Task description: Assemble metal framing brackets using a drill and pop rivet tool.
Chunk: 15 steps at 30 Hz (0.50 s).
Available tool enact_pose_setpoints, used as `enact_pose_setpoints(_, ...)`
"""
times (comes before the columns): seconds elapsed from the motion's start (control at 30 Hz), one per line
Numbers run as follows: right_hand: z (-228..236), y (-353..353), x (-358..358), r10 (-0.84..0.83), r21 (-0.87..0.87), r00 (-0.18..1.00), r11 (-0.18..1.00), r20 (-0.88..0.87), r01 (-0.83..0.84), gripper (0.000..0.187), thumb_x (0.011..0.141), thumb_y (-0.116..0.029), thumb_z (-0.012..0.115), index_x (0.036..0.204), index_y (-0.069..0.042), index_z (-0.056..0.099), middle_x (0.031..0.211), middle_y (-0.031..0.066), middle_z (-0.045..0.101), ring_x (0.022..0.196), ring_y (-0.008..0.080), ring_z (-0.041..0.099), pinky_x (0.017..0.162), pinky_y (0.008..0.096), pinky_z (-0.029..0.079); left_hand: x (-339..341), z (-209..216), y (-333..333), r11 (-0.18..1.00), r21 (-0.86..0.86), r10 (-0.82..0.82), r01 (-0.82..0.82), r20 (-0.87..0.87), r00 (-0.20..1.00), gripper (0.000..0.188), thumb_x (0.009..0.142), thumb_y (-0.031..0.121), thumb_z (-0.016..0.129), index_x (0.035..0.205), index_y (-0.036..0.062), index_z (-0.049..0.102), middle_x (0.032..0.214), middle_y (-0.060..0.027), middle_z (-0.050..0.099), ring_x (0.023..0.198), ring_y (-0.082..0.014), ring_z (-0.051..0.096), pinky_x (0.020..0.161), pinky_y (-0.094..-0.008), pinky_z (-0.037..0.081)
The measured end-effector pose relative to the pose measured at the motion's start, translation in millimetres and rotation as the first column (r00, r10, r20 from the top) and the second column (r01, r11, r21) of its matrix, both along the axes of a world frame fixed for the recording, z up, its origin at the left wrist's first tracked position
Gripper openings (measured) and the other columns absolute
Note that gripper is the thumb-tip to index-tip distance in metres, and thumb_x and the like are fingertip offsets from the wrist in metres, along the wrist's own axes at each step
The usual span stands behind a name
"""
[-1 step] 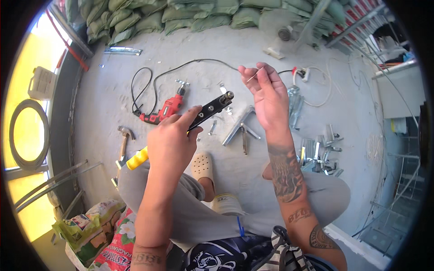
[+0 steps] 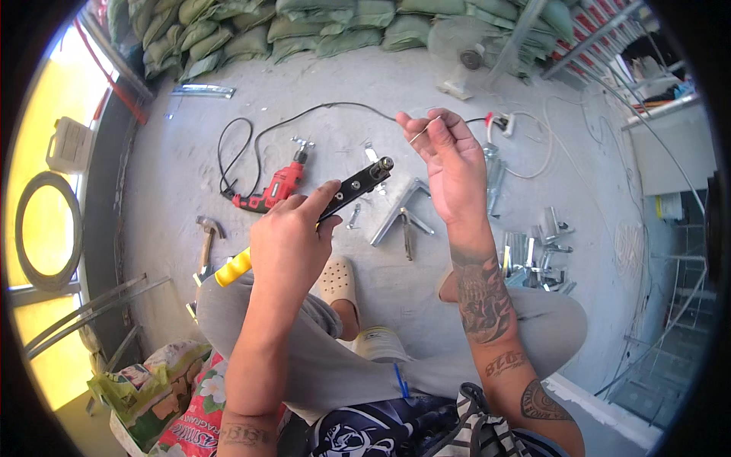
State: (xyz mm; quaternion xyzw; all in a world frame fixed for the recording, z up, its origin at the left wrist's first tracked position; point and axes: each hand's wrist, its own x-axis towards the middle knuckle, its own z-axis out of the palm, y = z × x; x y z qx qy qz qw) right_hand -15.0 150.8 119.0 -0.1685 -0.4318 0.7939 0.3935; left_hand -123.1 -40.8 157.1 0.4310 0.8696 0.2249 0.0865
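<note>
Head view: hand riveter (image 2: 335, 199), black body w/ yellow grip end, sits in the left hand (image 2: 288, 245), fingers wrapped tight round its handles, index laid along the top. Nose of tool points up-right, toward the right hand (image 2: 449, 164). Yellow grip pokes out below-left of the left fingers, over the knee.

Right hand is raised above and right of the tool nose, apart from it. Thumb and index fingers (image 2: 421, 131) pinched together on a thin pin, prob. a rivet (image 2: 418, 135), too small to tell for sure. Other fingers loosely curled.

Around, all on the concrete floor (image 2: 183, 175): red power drill (image 2: 272, 190) just left of the left fingers, its black cord (image 2: 251, 141) looping up and across behind the right fingers. Hammer (image 2: 205, 240) w/ wooden handle further left, by the knee. Angled metal bracket (image 2: 403, 209) and pliers (image 2: 409, 236) below the tool nose, between both hands. Cluster of small metal brackets (image 2: 533, 255) right of the right forearm. White wire (image 2: 537, 152) w/ red-tipped connector beyond the right fingers. Green sandbags (image 2: 304, 30) stacked along the far wall. Beige clog (image 2: 337, 280) under the left wrist.

Nothing sits between tool nose and pinched pin.
</note>
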Motion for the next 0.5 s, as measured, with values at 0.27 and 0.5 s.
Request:
enact_pose_setpoints(0.27,35.5,-25.3,53.2,-0.048,0.156,0.994,0.987,0.096,0.032,0.017,0.095,-0.015,0.064,0.106,-0.002,0.059,0.095,0.0107,0.07,0.104,0.0288,0.068,0.092,0.0359,0.054,38.3,16.7,7.5,0.983,0.106,-0.152,0.148,0.023,0.988,0.047,0.073,0.018,0.08,0.119,0.0191,0.069,0.093,-0.0106,0.072,0.077,-0.0295,0.068,0.07,-0.0374,0.053)
enact_pose_setpoints(0.5,43.5,-35.7,66.0,-0.125,0.167,0.991,0.979,0.036,0.118,0.018,0.095,-0.016,0.065,0.105,-0.004,0.059,0.094,0.0107,0.07,0.097,0.0268,0.07,0.085,0.0352,0.057,45.2,12.3,3.4,0.961,0.221,-0.175,0.169,0.006,0.985,0.046,0.074,0.018,0.08,0.118,0.0201,0.07,0.082,-0.0087,0.069,0.068,-0.0276,0.066,0.064,-0.0373,0.051)
